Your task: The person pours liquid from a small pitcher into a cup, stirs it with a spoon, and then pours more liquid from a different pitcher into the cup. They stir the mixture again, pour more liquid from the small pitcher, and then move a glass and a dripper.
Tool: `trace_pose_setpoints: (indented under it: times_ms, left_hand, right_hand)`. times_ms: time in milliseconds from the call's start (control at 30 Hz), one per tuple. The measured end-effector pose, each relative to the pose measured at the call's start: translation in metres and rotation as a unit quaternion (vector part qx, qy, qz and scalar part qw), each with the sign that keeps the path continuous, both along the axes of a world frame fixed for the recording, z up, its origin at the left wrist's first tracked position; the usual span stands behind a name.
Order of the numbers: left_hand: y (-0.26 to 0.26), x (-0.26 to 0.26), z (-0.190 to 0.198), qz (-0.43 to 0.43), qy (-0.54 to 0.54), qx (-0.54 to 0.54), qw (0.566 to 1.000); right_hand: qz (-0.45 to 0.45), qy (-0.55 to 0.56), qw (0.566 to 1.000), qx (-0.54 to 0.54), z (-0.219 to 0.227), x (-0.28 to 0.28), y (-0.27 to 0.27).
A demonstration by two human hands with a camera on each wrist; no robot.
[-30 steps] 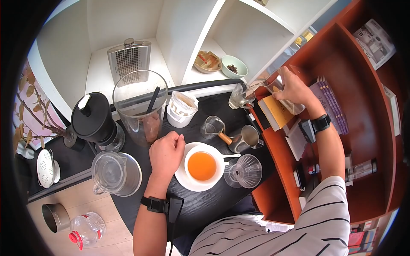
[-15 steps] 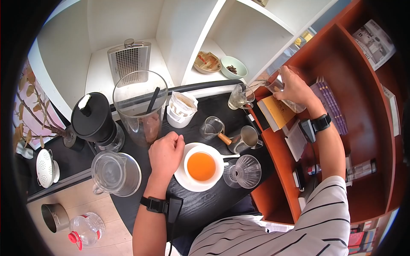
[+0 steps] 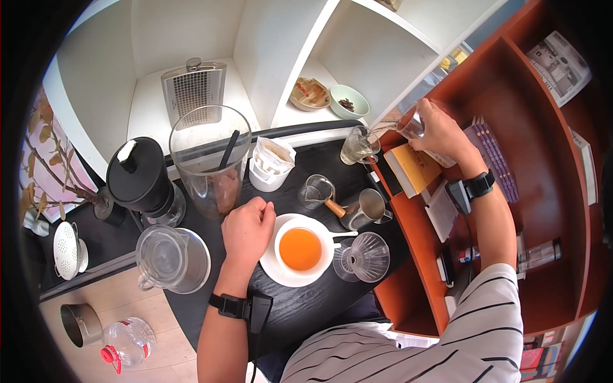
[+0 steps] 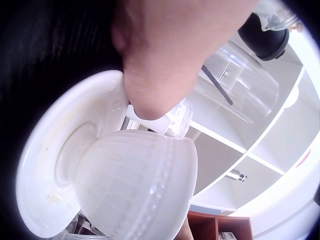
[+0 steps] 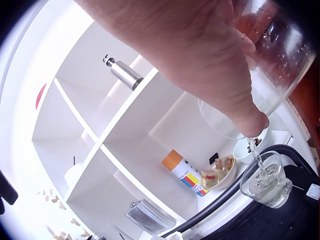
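Note:
My right hand [image 3: 440, 131] grips a tilted clear glass vessel [image 5: 287, 45], with its thumb along the near side. In the right wrist view, clear liquid streams from it into a small handled glass cup [image 5: 267, 182] below. That cup [image 3: 359, 145] stands at the black table's far right corner. My left hand [image 3: 248, 231] rests with curled fingers beside a white saucer [image 3: 276, 271] bearing a white cup [image 3: 329, 239] of orange liquid. In the left wrist view the left hand [image 4: 160, 65] is near the white cup [image 4: 135, 185]; its fingertips are hidden.
A white drip-bag cup [image 3: 268, 175], small glass pitcher [image 3: 313, 191], metal cup [image 3: 370, 207] and clear dripper [image 3: 372, 255] stand on the table. Leftward are a tall glass [image 3: 207, 185], black-lidded grinder [image 3: 140, 175] and glass jug [image 3: 163, 255]. A yellow book [image 3: 410, 169] lies beneath the right hand.
The liquid in the small glass cup has risen as the stream runs in. The right hand's vessel is tipped slightly further; the left hand has hardly moved.

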State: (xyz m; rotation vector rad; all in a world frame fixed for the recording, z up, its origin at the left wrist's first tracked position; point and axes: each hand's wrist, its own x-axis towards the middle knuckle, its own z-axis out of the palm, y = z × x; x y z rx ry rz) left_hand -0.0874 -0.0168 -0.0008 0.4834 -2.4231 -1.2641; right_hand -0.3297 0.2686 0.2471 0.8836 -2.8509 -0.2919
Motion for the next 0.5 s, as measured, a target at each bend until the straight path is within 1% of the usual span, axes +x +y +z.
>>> trace_pose_setpoints:
  times_ms: [500]
  left_hand:
    - [-0.0001, 0.0004, 0.0009, -0.002, 0.004, 0.004, 1.000]
  right_hand:
    - [0.018, 0.011, 1.000, 0.018, -0.0069, 0.0057, -0.0080]
